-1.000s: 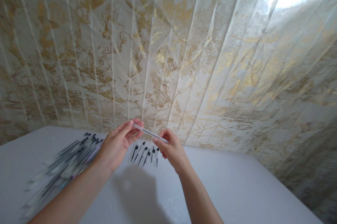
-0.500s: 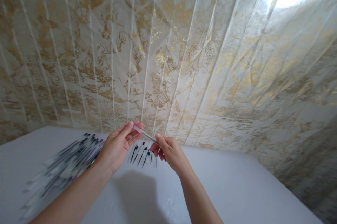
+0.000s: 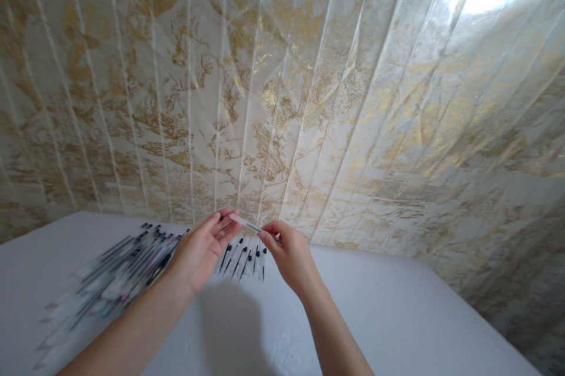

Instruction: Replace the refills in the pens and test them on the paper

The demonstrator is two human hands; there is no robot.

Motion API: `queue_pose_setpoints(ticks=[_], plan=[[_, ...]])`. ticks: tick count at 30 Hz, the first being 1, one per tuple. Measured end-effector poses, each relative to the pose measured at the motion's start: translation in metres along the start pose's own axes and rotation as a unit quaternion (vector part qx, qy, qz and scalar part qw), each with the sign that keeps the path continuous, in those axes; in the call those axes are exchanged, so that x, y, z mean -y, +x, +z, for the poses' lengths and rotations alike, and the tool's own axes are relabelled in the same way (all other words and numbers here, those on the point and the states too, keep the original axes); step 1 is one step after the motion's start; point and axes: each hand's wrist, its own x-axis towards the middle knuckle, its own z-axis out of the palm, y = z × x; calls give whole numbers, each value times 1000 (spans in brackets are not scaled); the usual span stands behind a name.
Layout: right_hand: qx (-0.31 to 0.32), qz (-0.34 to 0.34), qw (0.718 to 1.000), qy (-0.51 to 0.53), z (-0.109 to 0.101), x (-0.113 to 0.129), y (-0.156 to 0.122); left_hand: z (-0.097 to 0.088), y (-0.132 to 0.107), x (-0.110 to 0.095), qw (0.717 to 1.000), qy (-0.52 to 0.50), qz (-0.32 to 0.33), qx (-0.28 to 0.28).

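Note:
A slim pen (image 3: pixel 248 224) with a clear barrel and a dark refill inside is pinched in my right hand (image 3: pixel 289 249) at its lower right end. Its pale end points toward my left hand (image 3: pixel 200 246), close by the fingers; whether they touch is unclear. Between my left thumb and forefinger sits a small black piece (image 3: pixel 222 218), which looks like a pen cap. Below and between the hands, several black-capped pens (image 3: pixel 242 261) lie side by side in a short row on the white table (image 3: pixel 353 305).
On the left, a large spread of pens (image 3: pixel 119 270) with dark and clear barrels lies on the table, partly behind my left forearm. A creased, gold-patterned sheet (image 3: pixel 265 99) rises along the table's back edge. Bright glare shows at upper right.
My left thumb has come off the pen's pale end, and a black piece now shows in my left fingers. The pen has shifted slightly right, with my right hand turned over its end.

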Motion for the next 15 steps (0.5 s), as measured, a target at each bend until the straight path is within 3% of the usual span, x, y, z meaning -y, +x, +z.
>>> queue_pose_setpoints(ticks=[3, 6, 10, 15], plan=[[-14, 11, 995, -96, -9, 10, -5, -2, 0, 5, 999, -16, -26, -34], [-7, 16, 985, -174, -13, 16, -8, -1, -4, 13, 998, -5, -56, -2], [-17, -29, 960, -279, -12, 21, -9, 0, -12, 26, 994, 4, -102, 33], [9, -51, 947, -316, -10, 20, -9, -1, -15, 31, 993, 12, -99, 60]])
